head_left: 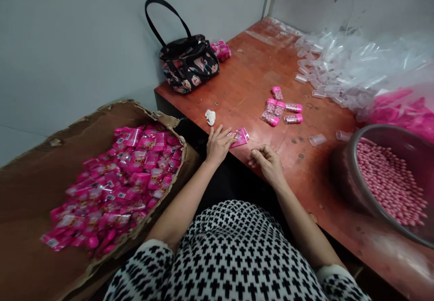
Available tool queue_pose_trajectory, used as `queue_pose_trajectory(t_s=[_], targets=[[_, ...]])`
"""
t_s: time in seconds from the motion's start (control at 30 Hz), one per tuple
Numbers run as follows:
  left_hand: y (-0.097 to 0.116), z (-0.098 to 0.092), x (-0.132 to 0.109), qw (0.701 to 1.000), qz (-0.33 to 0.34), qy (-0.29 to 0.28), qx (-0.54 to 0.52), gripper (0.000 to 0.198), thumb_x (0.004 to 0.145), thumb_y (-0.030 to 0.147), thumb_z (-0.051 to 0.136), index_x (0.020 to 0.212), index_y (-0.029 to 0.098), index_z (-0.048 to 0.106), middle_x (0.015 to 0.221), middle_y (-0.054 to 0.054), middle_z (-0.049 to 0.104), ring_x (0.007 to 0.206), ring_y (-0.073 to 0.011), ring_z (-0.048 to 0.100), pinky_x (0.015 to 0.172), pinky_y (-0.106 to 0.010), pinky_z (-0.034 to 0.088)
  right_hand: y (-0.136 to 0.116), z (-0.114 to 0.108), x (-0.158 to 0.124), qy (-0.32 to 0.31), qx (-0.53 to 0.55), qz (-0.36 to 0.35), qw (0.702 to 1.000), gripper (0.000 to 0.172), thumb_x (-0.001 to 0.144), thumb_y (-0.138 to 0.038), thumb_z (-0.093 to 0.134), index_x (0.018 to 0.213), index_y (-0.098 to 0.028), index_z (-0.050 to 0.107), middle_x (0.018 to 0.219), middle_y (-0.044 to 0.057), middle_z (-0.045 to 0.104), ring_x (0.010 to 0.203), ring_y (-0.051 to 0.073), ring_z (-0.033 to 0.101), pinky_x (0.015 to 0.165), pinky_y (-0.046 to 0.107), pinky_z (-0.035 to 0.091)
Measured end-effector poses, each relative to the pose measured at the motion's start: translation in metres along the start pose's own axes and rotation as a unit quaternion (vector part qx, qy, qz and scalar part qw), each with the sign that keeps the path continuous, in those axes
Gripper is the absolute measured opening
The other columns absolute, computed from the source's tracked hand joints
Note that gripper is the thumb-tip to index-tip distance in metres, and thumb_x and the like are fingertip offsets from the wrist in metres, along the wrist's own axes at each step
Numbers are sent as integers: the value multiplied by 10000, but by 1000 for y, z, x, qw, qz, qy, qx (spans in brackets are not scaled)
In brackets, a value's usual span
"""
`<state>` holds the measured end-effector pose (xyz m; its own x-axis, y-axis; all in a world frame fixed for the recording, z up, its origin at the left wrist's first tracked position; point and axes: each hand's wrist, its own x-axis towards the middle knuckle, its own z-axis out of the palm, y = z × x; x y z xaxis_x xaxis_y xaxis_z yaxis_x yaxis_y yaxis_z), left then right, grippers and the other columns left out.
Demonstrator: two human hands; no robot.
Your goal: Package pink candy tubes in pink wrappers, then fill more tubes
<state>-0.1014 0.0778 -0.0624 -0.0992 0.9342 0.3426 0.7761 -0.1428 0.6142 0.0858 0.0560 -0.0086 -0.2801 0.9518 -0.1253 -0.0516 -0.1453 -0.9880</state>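
The left hand [219,143] lies flat, fingers spread, tips resting on a pink sachet [240,137]. The sachet lies flat on the bench [251,70], well left of the steel bowl [344,174], its long axis pointing toward the bowl. The right hand [267,161], between sachet and bowl, has its fingers curled together; I cannot tell if they hold something.

Your left hand [219,143] sits at the table's [251,75] near edge, fingers on a packet [240,137], with your right hand [267,161] just beside it. Box [30,188] of packets off-table, left. Handbag [188,63] back left. Tubes [280,110] mid-table. Bowl [342,170] right.
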Motion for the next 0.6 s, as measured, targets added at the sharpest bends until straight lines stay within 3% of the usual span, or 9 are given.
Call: queue_pose_trajectory(t_s=[0.27,0.47,0.6], targets=[[6,9,-2,997,-5,66,-34,207,875,260,514,868,238,720,1081,-31,699,1194,-215,536,1142,-485,178,-5,7,21,26,-34,-40,998,240,757,-417,648,759,-187,582,636,-27,623,536,93,570,511,217,460],[2,6,-3,998,14,34,-44,195,800,311,634,961,234,711,1160,-56,659,1234,-245,503,1134,-503,172,0,6,13,33,-32,-34,998,246,748,-418,655,754,-187,570,616,-30,625,526,102,577,507,227,464],[5,8,-2,997,-15,53,-45,143,824,285,598,884,253,724,1108,-26,686,1227,-238,503,1126,-525,172,4,4,11,38,-28,-19,999,275,729,-434,660,734,-182,552,602,-33,619,502,98,575,486,221,456]])
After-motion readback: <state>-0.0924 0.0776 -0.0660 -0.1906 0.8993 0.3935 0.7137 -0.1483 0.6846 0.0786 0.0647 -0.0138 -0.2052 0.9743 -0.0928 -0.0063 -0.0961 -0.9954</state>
